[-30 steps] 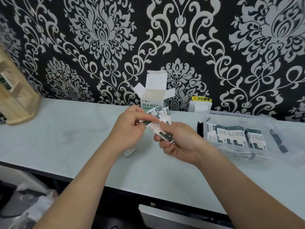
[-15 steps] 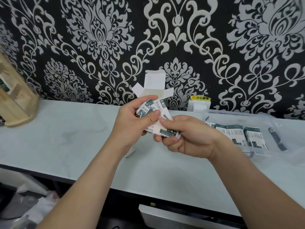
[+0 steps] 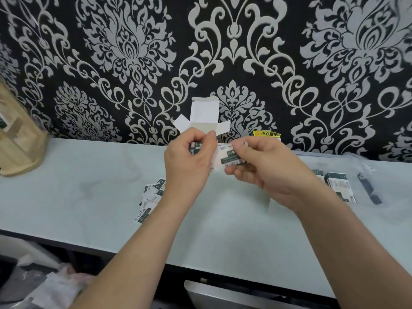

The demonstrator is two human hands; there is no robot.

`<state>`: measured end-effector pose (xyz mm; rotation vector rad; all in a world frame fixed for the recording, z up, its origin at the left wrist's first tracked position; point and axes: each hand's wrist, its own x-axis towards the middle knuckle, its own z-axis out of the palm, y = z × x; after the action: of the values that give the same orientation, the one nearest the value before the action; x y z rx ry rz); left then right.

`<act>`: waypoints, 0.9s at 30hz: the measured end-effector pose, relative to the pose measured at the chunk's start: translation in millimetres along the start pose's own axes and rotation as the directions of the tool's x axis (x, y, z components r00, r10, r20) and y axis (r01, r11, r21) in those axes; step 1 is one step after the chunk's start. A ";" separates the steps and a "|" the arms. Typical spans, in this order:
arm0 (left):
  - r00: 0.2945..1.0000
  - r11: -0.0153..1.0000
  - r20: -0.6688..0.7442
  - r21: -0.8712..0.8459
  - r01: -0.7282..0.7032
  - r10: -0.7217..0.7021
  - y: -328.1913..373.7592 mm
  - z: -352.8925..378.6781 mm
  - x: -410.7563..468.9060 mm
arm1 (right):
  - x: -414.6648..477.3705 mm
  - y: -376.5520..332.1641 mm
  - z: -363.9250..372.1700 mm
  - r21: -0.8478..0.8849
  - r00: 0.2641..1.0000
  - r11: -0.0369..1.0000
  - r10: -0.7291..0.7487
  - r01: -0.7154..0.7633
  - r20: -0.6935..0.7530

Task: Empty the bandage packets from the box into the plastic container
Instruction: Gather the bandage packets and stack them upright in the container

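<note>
**A:** Where are the edges, and how much room do the hands have?

**B:** The counter [image 3: 89,175] runs along the patterned wall, and its dark front edge lies under the person's forearms. A wooden rack [image 3: 20,143] stands at the far left end. Between it and the hands the surface is bare, apart from some loose packets [image 3: 151,197] lying in a scatter just beside the left wrist. On the right is the clear plastic container [image 3: 323,156], near the right forearm. It has a row of packets [image 3: 338,186] inside and a black strip [image 3: 369,190] past them.

**A:** And the box?

**B:** The box [image 3: 204,117] stands upright at the wall, right behind the hands, with its top flaps spread open. The hands hide its lower part.

**A:** What are the hands doing?

**B:** Both are raised above the counter, close together. The left hand [image 3: 189,161] has its fingers curled, pinching one end of a bunch of bandage packets [image 3: 229,156]. The right hand [image 3: 267,168] pinches the other end between thumb and fingertips. Neither hand touches the counter or the container.
</note>
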<state>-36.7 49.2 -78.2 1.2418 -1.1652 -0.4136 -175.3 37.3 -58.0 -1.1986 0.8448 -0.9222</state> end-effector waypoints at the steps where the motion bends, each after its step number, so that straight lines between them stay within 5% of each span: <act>1: 0.999 0.999 -0.015 -0.028 0.045 -0.046 -0.1 3.4 -0.4 | 0.1 1.6 4.7 0.001 0.997 1.000 -0.028 0.028 -0.068; 6: 0.977 0.972 0.070 -0.114 0.206 -0.199 5.3 17.0 -6.8 | 3.4 11.8 15.5 -0.293 0.958 0.949 -0.182 0.113 -0.221; 10: 0.903 0.849 0.068 -0.318 0.422 -0.424 8.5 21.8 -7.6 | -2.4 15.0 12.4 -0.796 0.845 0.530 -0.534 0.293 -0.045; 13: 0.866 0.792 0.073 -0.374 0.483 -0.494 8.9 23.1 -7.8 | -9.4 15.0 16.6 -0.786 0.807 0.481 -0.589 0.388 0.038; 18: 0.904 0.831 0.007 -0.392 0.395 -0.426 15.2 25.1 -6.0 | -2.6 23.2 11.7 -0.809 0.696 0.360 -0.713 0.464 0.082; 21: 0.868 0.790 0.006 -0.411 0.455 -0.497 14.9 23.6 -1.5 | 0.7 28.0 12.2 -0.717 0.701 0.493 -0.713 0.492 -0.009; 24: 0.815 0.710 0.166 -0.417 0.568 -0.555 19.3 25.4 0.0 | 4.5 30.8 11.9 -0.552 0.804 0.722 -0.576 0.418 -0.145; 27: 0.878 0.857 0.176 -0.200 0.475 -0.445 20.2 31.1 2.6 | 1.8 24.2 8.7 -0.157 0.940 0.964 -0.246 0.213 -0.235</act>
<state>-68.6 38.2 -62.7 1.2905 -0.8762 -0.9767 -163.4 41.7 -80.4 -1.3298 0.9931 -1.2466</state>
